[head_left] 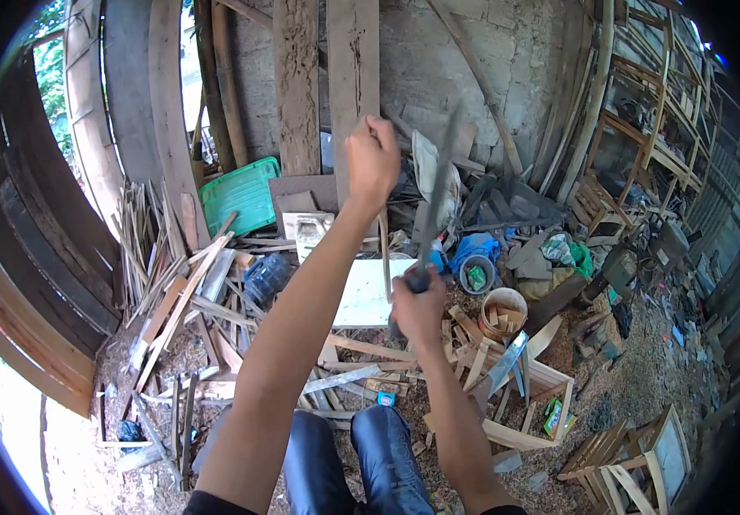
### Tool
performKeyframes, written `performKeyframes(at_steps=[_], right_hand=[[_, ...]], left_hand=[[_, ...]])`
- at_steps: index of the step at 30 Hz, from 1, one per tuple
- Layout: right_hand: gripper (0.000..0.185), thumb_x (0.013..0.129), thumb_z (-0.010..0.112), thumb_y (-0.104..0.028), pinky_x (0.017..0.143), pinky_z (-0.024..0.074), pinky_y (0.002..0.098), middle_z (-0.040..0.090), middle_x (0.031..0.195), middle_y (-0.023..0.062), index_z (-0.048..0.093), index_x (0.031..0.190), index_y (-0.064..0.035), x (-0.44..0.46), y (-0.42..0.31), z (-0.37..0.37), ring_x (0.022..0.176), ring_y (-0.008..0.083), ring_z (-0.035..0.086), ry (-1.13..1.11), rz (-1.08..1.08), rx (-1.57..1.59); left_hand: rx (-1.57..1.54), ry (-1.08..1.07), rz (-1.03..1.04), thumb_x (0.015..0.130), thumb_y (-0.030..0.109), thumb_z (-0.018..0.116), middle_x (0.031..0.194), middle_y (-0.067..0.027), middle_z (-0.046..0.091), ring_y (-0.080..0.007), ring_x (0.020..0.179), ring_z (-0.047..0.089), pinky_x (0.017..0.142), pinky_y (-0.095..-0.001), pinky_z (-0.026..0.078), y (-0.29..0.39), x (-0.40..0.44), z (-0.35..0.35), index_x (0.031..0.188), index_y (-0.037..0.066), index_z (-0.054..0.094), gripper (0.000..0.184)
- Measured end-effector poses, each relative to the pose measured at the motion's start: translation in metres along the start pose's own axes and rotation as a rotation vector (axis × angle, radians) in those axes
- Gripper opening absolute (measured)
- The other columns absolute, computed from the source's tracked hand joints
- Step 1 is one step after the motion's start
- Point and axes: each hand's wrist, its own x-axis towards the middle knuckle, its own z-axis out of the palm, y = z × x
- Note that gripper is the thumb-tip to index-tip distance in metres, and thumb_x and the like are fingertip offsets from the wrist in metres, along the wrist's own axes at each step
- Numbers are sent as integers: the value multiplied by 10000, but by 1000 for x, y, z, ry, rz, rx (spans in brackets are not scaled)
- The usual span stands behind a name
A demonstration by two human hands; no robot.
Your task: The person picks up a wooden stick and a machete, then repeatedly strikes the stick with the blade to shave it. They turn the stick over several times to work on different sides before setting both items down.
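My left hand point(373, 159) is raised at upper centre, its fingers closed around a thin wooden strip point(385, 257). The strip hangs down past my wrist, and its lower end is close to my right hand. My right hand point(419, 309), lower and to the right, is wrapped round the dark handle of a large knife point(440, 193). Its long grey blade points upward, slightly blurred, to the right of my left hand. Behind the strip lies a white board point(365, 296).
Wood scraps point(185, 300) are heaped at left near a green crate point(239, 197). A bucket of wood pieces point(503, 314), a grey bucket point(476, 275) and a wooden frame holding a saw point(507, 365) are at right. Planks point(297, 86) lean on the wall.
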Motion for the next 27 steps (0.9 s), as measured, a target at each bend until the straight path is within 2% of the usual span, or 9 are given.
performKeyframes(at_steps=[2, 9, 11, 13, 16, 18, 22, 24, 27], right_hand=[[171, 746, 594, -90, 359, 379, 316, 486, 493, 40, 507, 633, 4, -9, 36, -6, 366, 147, 468, -254, 577, 18], [132, 760, 574, -60, 349, 361, 287, 460, 508, 18, 491, 665, -22, -15, -18, -4, 373, 113, 432, -208, 514, 43], [127, 764, 571, -58, 341, 352, 283, 461, 509, 18, 490, 673, -21, -14, -39, -1, 363, 110, 426, -95, 315, 24], [142, 765, 575, -74, 332, 345, 278, 483, 521, 35, 486, 676, -10, 1, -28, -3, 352, 122, 433, 23, -47, -67], [146, 745, 588, -84, 370, 387, 331, 523, 521, 77, 504, 692, 23, -1, 43, -16, 391, 189, 512, -252, 531, -233], [181, 751, 577, -99, 366, 395, 336, 516, 506, 70, 510, 641, 28, -8, 51, -17, 383, 172, 502, -156, 405, -279], [120, 767, 576, -72, 367, 375, 312, 479, 542, 24, 492, 685, -46, -10, 53, -23, 357, 121, 395, -288, 834, 636], [106, 777, 583, -66, 370, 390, 297, 503, 578, 36, 488, 740, -36, -12, 33, -27, 364, 117, 426, -203, 738, 431], [141, 814, 595, -102, 360, 372, 289, 488, 595, 28, 497, 764, -14, -15, -9, -21, 396, 117, 457, -120, 330, 53]], left_hand=[[-60, 51, -64, 906, 158, 417, 593, -269, 515, -416, 545, 520, 509, -424, 388, 5, 0, 3, 706, -86, 519, 331], [-34, -28, -44, 909, 171, 419, 595, -273, 511, -418, 553, 520, 521, -425, 389, -1, 5, -2, 718, -83, 519, 334], [-79, -13, 18, 945, 196, 388, 526, -113, 420, -153, 513, 388, 496, -350, 343, -8, 2, 7, 677, -45, 476, 370], [-64, -27, 27, 943, 188, 389, 529, -125, 426, -162, 509, 391, 498, -348, 347, -4, 2, 14, 680, -46, 479, 363], [-47, -60, 34, 931, 173, 402, 556, -180, 456, -257, 528, 440, 509, -378, 365, 1, -9, 12, 697, -50, 492, 335], [-82, -64, 69, 910, 157, 426, 605, -267, 502, -428, 574, 529, 528, -443, 393, 12, -8, 17, 725, -56, 512, 295], [-56, -129, -31, 918, 150, 409, 583, -257, 494, -416, 563, 532, 517, -446, 384, 21, -10, 13, 724, -57, 508, 300], [-78, -116, -13, 922, 152, 402, 584, -257, 494, -424, 553, 515, 515, -450, 377, 21, -11, 14, 717, -58, 503, 310], [-65, -69, 27, 934, 216, 398, 541, -215, 464, -228, 476, 431, 492, -392, 360, 16, -14, 20, 704, -75, 499, 384]])
